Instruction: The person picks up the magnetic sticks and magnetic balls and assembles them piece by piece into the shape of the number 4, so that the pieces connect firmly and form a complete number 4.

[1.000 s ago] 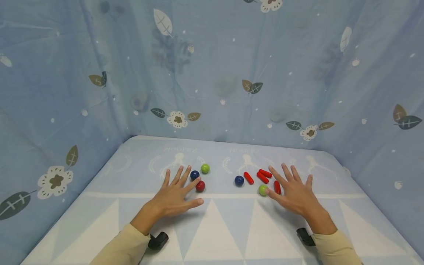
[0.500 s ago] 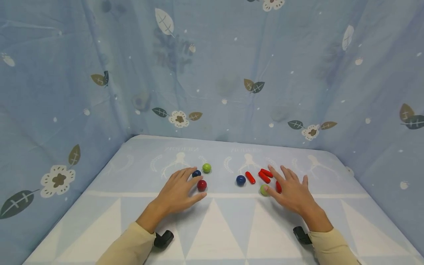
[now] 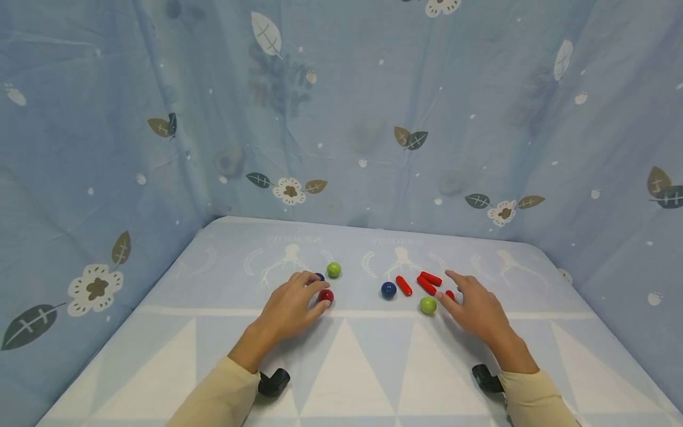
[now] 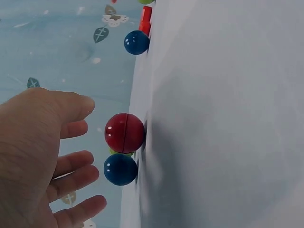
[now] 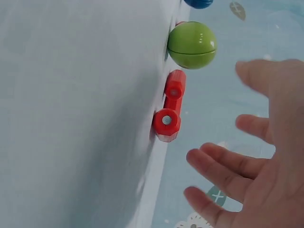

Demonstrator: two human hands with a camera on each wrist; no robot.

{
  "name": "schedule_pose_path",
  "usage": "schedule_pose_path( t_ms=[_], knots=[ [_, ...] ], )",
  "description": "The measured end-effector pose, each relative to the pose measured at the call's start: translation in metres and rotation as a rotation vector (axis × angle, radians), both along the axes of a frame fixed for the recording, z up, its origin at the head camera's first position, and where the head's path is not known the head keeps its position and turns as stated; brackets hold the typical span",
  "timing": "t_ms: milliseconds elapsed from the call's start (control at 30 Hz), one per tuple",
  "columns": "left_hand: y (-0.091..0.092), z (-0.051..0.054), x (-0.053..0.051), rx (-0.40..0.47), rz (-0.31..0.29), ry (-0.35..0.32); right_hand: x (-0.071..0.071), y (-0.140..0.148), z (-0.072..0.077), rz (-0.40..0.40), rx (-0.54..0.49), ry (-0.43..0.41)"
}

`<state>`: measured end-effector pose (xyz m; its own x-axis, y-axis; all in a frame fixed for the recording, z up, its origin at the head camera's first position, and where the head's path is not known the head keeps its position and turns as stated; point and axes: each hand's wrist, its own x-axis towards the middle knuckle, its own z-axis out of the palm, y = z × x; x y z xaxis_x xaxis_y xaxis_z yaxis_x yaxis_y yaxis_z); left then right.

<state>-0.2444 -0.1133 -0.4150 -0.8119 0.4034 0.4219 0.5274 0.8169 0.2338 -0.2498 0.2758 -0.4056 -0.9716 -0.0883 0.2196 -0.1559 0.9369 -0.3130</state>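
Note:
My left hand point(image 3: 290, 305) hovers beside a red ball point(image 3: 325, 297), thumb and fingers apart; the left wrist view shows a gap between it and the red ball point(image 4: 124, 133). A dark blue ball point(image 3: 320, 277) is partly hidden behind its fingers, with a green ball point(image 3: 334, 270) just beyond. My right hand point(image 3: 477, 311) is held over a red stick point(image 3: 450, 295), mostly covered by it, near a second green ball point(image 3: 428, 305). In the right wrist view its relaxed fingers hold nothing, away from the green ball point(image 5: 192, 45) and red sticks point(image 5: 166, 124).
Between the hands lie another blue ball point(image 3: 388, 290) and several red sticks point(image 3: 404, 286). The patterned table point(image 3: 352, 367) meets a blue cloth backdrop point(image 3: 341, 118) at its back edge and along both sides.
The left hand's spread fingers have drawn together and bent a little, and it has shifted right towards the red ball. The right hand's fingers have also drawn closer, its thumb away from the green ball.

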Motion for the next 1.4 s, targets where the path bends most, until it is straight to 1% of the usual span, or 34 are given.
schedule_pose_path(
  t_ms=[167,333,467,633,767,867,1200,1400],
  knots=[
    [0.006,0.003,-0.003,0.031,0.037,-0.065,0.000,0.004,-0.001,-0.040,-0.056,0.001],
    [0.011,-0.001,-0.006,0.048,0.034,-0.063,0.002,0.010,-0.004,-0.058,-0.109,-0.021],
    [0.012,-0.005,-0.005,0.041,0.039,-0.052,0.001,0.012,-0.006,-0.052,-0.147,-0.028],
    [0.011,-0.007,-0.003,0.064,0.052,-0.072,-0.002,0.015,-0.007,-0.049,-0.154,-0.016],
    [0.011,-0.008,-0.002,0.084,0.074,-0.098,-0.003,0.015,-0.008,-0.057,-0.164,-0.034],
    [0.011,-0.011,-0.002,0.109,0.081,-0.109,-0.003,0.015,-0.009,-0.058,-0.180,-0.053],
    [0.008,-0.019,-0.003,0.240,0.109,-0.149,-0.005,0.015,-0.012,-0.052,-0.240,-0.125],
    [0.008,-0.022,-0.005,0.272,0.106,-0.175,-0.007,0.014,-0.014,-0.044,-0.229,-0.155]
  ],
)
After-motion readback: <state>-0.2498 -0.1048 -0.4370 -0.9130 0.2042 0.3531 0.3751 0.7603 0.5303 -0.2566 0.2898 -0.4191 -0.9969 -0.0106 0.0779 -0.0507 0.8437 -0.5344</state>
